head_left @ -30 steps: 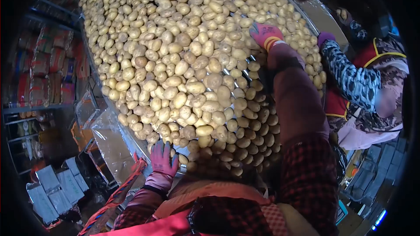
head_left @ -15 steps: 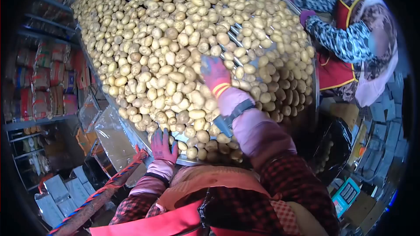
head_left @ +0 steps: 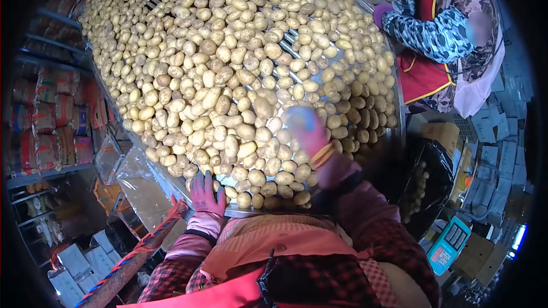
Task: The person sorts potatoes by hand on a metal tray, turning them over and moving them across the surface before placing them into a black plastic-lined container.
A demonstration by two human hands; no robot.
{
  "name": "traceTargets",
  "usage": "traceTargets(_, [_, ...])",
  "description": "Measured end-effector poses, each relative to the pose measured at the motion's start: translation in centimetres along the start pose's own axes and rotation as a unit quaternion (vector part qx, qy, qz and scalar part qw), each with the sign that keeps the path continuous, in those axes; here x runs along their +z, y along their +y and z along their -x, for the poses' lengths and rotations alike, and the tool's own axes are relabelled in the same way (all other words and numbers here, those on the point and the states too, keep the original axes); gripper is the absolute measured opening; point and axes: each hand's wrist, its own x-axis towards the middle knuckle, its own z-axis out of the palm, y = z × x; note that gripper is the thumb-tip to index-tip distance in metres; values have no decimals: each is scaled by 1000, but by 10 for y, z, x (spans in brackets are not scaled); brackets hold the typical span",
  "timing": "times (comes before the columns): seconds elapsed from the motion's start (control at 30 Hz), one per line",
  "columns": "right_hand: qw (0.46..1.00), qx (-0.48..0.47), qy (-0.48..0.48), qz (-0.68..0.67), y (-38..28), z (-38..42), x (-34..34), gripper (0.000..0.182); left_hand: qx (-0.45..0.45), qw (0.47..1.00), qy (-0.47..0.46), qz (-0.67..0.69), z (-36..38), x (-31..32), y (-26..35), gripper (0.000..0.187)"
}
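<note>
Many yellow-brown potatoes (head_left: pixel 197 74) cover a large metal sorting table (head_left: pixel 240 212), with slatted gaps showing among them. My left hand (head_left: pixel 206 195), in a pink and grey glove, rests on the near rim, fingers stretched out and touching the closest potatoes. Over the right-centre of the heap is my right hand (head_left: pixel 308 132), gloved in pink and blue-grey. Motion smears its fingers, so whether it holds a potato cannot be made out.
A co-worker in a camouflage sleeve (head_left: pixel 425 35) and red apron stands at the right edge. A black bag (head_left: pixel 425 174) holding potatoes and a turquoise scale (head_left: pixel 450 245) are at lower right. A rope-wrapped pole (head_left: pixel 137 254) and shelves of sacks (head_left: pixel 54 142) lie left.
My right hand has moved right and toward me over the potatoes and is now blurred. My left hand stays on the rim. The whole view has shifted slightly.
</note>
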Motion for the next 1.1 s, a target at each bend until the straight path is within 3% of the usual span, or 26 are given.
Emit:
traceTargets(0.1, [996,72,-12,57,36,-69,-88,25,-4,1000,2,0,1,-1,-1,71])
traceTargets(0.13, [971,12,-17,239,29,-93,-91,28,-3,1000,6,4,0,-1,0,71])
traceTargets(0.2, [835,-100,44,539,-3,-130,-82,30,1,1000,10,11,0,-3,0,70])
traceTargets(0.3, [673,-39,-217,706,-28,-177,-61,28,-2,1000,10,14,-2,-3,-1,69])
traceTargets(0.43, [614,38,-210,760,1,-203,-34,28,-14,1000,2,21,-4,-6,1,67])
traceTargets(0.57, [574,46,-214,789,6,-213,-23,29,-24,1000,9,15,-1,-3,-3,67])
traceTargets(0.67, [586,65,-268,762,-4,-229,-38,32,-29,999,20,17,-3,-4,-2,68])
traceTargets(0.73, [676,91,-258,684,-25,-225,-51,36,-34,999,33,16,5,0,-4,68])
traceTargets(0.77, [826,124,-196,514,-23,-217,-69,36,-36,999,32,17,5,1,-4,68])
traceTargets(0.8, [924,172,-166,298,-33,-197,-75,39,-35,999,33,23,5,2,-4,68])
traceTargets(0.83, [968,209,-127,63,-47,-170,-82,42,-34,998,37,29,4,3,-4,68])
traceTargets(0.93, [986,-112,-120,-38,-16,-79,-93,49,-40,997,51,28,6,0,-5,68])
traceTargets(0.97, [975,-212,-71,-17,-2,-51,-86,50,-41,997,50,32,7,-3,-5,68])
traceTargets(1.03, [992,-50,-42,-106,-6,-14,-73,38,-38,998,49,33,8,-1,-5,68])
traceTargets(1.07, [932,16,-108,-345,1,-7,-74,35,-33,996,67,44,9,0,-5,69])
traceTargets(1.1, [813,108,-140,-554,-4,-1,-70,33,-21,994,92,61,8,0,-6,68])
